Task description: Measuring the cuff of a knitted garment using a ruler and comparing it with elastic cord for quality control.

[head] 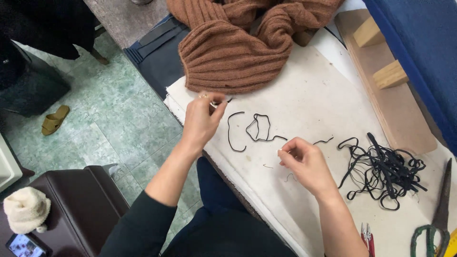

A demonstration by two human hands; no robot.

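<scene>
The left hand [202, 119], just left of the frame's centre, has thumb and fingertips pinched shut on one end of a thin black cord [257, 129]. The cord runs in loose loops across the white table cover [309, 95] at mid-frame toward the right hand [304, 162]. That hand, below centre, is curled with its fingertips drawn together near the cord's other end; whether they actually grip it cannot be told.

A brown ribbed knit [238, 43] lies heaped at the top centre, its hem just above the left hand. A tangle of black cords [381, 171] sits at the right, well apart from both hands. Green-handled scissors [435, 223] lie in the lower right corner, with small red snips [367, 235] beside them. A wooden board [400, 114] with two blocks [378, 52] lies along the upper right. In the lower left corner, a cream fuzzy bundle [26, 209] rests on a dark seat [85, 200].
</scene>
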